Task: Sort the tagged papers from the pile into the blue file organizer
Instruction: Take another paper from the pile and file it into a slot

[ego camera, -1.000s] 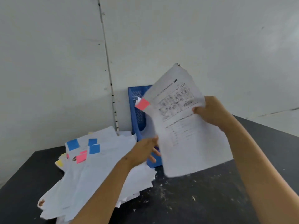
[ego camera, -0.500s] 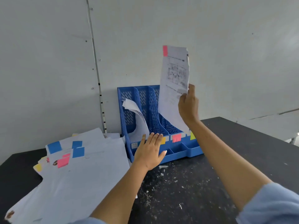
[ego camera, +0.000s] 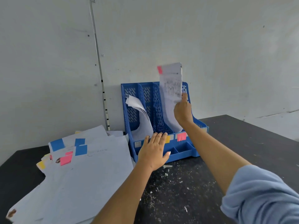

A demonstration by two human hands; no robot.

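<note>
Head view: right hand (ego camera: 182, 111) raised at about 1 o'clock, fingers pinching a white sheet (ego camera: 171, 97) by its right edge. Sheet stands near upright, blurred, a pink tag (ego camera: 159, 69) on its top left corner. Its lower end sits down inside the right slot of the blue file organizer (ego camera: 155, 110); top sticks well above the organizer's rim. Left hand (ego camera: 153, 151) at centre, fingers straight and close together, holding nothing, fingertips at the organizer's low front edge, right by a yellow label (ego camera: 167, 139); whether they touch it I cannot tell. Pink label (ego camera: 181, 136) on the front just below the right slot. Left slot holds a curled white paper (ego camera: 142, 120) leaning forward. Middle slot: contents not visible. Organizer stands against the wall at 12 o'clock on a black table (ego camera: 242, 143) speckled with white bits. Pile of papers (ego camera: 80, 175) spreads at 9 to 7 o'clock, just left of the organizer, with blue, pink and yellow tags near its far left edge. Light blue sleeve (ego camera: 262, 194) at 4 o'clock.
</note>
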